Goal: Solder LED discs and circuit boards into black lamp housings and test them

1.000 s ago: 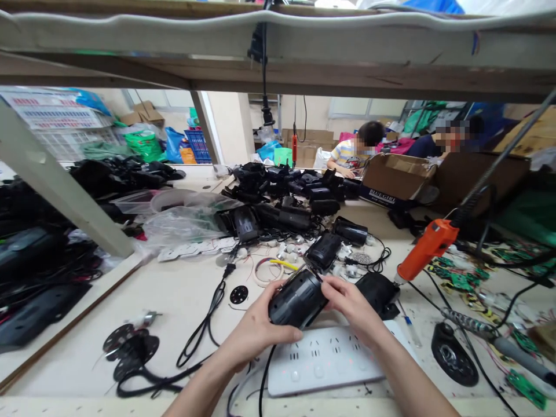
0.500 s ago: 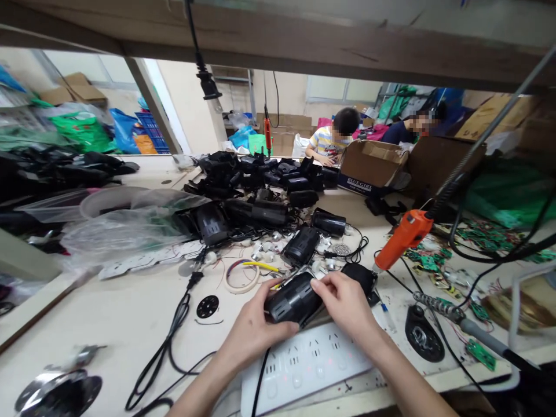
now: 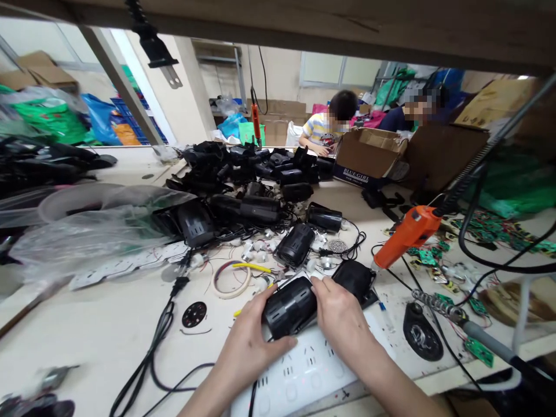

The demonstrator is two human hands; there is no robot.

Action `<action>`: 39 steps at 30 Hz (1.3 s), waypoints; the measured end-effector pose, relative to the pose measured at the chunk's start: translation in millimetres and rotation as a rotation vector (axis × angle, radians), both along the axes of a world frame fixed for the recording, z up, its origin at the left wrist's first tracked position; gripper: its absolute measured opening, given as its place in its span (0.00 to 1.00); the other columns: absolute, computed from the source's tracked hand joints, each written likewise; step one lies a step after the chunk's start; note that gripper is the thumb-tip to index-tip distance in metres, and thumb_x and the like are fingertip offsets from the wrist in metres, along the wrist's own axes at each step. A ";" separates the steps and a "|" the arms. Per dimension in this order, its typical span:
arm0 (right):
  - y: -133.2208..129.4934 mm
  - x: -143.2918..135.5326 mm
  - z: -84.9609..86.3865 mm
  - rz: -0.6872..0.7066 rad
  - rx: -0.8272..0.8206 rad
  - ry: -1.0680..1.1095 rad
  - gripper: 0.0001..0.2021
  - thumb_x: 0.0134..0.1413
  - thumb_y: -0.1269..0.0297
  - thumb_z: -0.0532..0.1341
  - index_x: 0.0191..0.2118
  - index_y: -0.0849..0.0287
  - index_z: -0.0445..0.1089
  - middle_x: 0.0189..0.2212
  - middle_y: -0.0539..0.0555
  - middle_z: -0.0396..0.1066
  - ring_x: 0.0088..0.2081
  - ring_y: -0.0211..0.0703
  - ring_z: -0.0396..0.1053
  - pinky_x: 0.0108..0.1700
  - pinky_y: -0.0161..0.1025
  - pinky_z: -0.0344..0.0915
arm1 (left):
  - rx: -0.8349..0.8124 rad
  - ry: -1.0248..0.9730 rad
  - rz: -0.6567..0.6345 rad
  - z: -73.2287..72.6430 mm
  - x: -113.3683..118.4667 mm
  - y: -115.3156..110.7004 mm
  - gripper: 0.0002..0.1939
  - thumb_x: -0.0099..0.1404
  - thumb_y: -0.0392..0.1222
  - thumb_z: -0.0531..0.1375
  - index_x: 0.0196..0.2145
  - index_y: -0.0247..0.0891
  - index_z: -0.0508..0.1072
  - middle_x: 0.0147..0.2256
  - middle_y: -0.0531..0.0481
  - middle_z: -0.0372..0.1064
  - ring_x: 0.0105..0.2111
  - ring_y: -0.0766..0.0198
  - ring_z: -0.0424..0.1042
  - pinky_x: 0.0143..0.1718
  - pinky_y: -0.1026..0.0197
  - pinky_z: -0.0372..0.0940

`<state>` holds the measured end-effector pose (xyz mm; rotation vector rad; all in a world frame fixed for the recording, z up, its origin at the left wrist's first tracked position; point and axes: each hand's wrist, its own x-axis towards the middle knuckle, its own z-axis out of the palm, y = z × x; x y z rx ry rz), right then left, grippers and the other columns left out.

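Note:
Low in the middle of the head view, a black slotted plastic housing (image 3: 290, 307) is held between both hands, above a white power strip (image 3: 299, 373). My left hand (image 3: 249, 333) wraps its left end, thumb along the near side and fingers behind. My right hand (image 3: 341, 307) grips its right end, with the fingertips partly hidden. Just behind my right hand lies another black part (image 3: 355, 279). An orange electric screwdriver (image 3: 406, 236) hangs to the right, its tip near that part.
Several black housings (image 3: 296, 243) and small white-and-silver parts lie beyond my hands. A tape roll (image 3: 230, 289) and black power cord (image 3: 152, 341) are to the left. At right are a soldering iron (image 3: 490, 341) and green circuit boards (image 3: 478, 350). Two people sit behind a cardboard box (image 3: 369, 159).
The camera view has shifted, with the hanging plug now larger and further left. Both hands still hold the housing, its right end now more covered by my right hand.

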<state>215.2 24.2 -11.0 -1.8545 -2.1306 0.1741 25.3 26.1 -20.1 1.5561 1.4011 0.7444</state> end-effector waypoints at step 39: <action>4.7 67.1 73.7 -0.123 0.481 1.051 0.34 0.52 0.41 0.63 0.58 0.53 0.56 0.29 0.48 0.64 0.29 0.43 0.67 0.35 0.42 0.69 | 0.207 0.364 -0.183 17.1 18.3 6.9 0.40 0.53 0.54 0.66 0.61 0.41 0.62 0.59 0.40 0.60 0.57 0.41 0.62 0.57 0.43 0.60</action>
